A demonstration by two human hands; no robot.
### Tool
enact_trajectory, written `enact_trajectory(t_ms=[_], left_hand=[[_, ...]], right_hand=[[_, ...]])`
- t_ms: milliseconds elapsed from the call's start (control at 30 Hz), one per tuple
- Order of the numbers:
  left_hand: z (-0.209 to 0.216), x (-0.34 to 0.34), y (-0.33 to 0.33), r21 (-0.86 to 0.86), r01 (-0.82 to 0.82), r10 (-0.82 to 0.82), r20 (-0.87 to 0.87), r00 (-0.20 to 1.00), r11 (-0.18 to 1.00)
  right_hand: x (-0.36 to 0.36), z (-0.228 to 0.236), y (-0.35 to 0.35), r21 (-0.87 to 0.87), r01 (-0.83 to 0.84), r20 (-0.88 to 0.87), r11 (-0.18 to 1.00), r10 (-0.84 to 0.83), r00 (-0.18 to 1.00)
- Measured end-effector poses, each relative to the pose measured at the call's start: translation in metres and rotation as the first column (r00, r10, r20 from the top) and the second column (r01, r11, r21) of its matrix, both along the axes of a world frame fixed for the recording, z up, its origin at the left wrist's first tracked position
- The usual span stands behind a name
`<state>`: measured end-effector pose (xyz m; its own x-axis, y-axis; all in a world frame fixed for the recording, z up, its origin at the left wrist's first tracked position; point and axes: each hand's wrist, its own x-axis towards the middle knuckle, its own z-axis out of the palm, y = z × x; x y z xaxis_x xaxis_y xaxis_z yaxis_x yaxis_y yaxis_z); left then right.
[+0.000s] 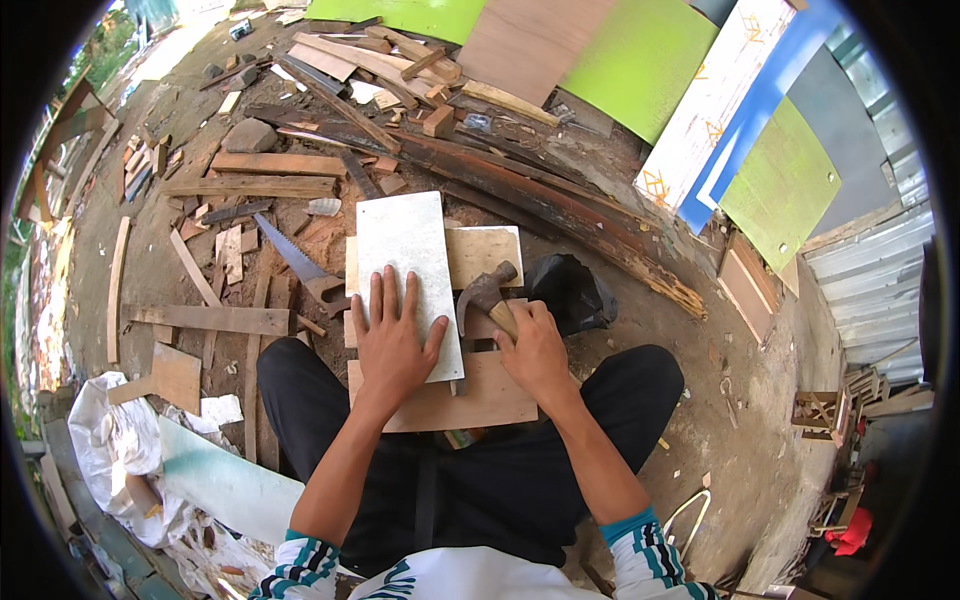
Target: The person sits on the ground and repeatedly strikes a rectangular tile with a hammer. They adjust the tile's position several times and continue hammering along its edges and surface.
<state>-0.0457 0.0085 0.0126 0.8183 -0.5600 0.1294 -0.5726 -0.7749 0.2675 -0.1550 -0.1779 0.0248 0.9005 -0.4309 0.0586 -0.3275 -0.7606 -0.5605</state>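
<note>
A white rectangular board [405, 240] lies over several plywood pieces [470, 400] between my knees. Flat on its lower half rests my left hand [393, 335], fingers spread and holding nothing. My right hand [536, 350] is wrapped round the wooden handle of a claw hammer [487, 290], just right of the board. The hammer's rusty head is over the plywood, close to the board's right edge. Left of the board, a handsaw [295, 258] lies on the ground with its handle towards the plywood.
A black plastic bag [572, 292] sits right of the hammer. Long dark beams [540, 190] and scrap wood [360, 65] cover the ground ahead. A white sack [110, 430] lies at my left. Green panels [640, 70] and corrugated metal [870, 280] stand at the right.
</note>
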Motion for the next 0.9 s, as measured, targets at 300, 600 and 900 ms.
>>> enact_trajectory(t_ms=[300, 600, 900], left_hand=[[0.003, -0.005, -0.010, 0.024, -0.007, 0.007, 0.003, 1.000, 1.000], [0.005, -0.002, -0.007, -0.018, -0.067, 0.066, -0.017, 0.998, 0.998], [0.008, -0.004, -0.014, -0.008, -0.078, 0.078, -0.019, 0.997, 0.997]], right_hand=[[0.038, -0.028, -0.164, 0.109, 0.154, -0.515, 0.982, -0.077, 0.854], [0.008, -0.230, -0.179, 0.019, 0.200, -0.600, 0.980, -0.149, 0.786], [-0.003, -0.280, -0.183, -0.089, 0.115, -0.546, 0.989, -0.145, 0.825]])
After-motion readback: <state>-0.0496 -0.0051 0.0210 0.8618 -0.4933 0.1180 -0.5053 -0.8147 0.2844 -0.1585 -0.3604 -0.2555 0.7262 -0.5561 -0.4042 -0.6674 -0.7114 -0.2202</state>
